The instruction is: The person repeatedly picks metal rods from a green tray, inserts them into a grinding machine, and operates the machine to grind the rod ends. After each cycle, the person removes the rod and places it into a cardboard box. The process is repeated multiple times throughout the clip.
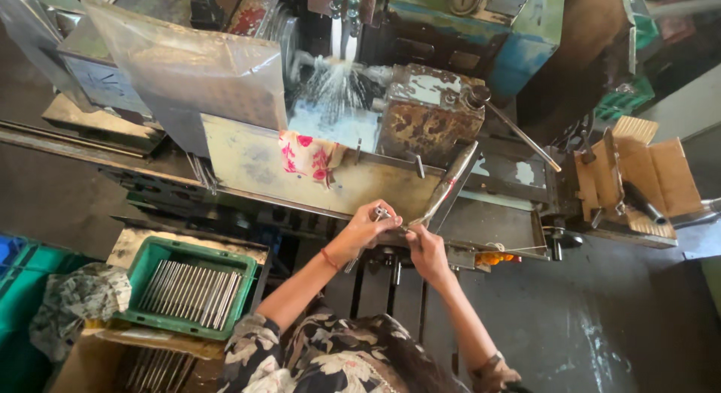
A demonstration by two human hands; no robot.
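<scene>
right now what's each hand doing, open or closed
Left hand: closed on a thin metal rod.
Right hand: fingers pinched at the rod's tip; what it holds cannot be told.

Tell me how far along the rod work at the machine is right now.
Done: cannot tell; no pile of finished pieces is evident. In hand: the left hand and right hand hold a thin metal rod at the machine's feed chute, with coolant spraying behind. Left: the green crate beside the person holds many metal rods.
</scene>
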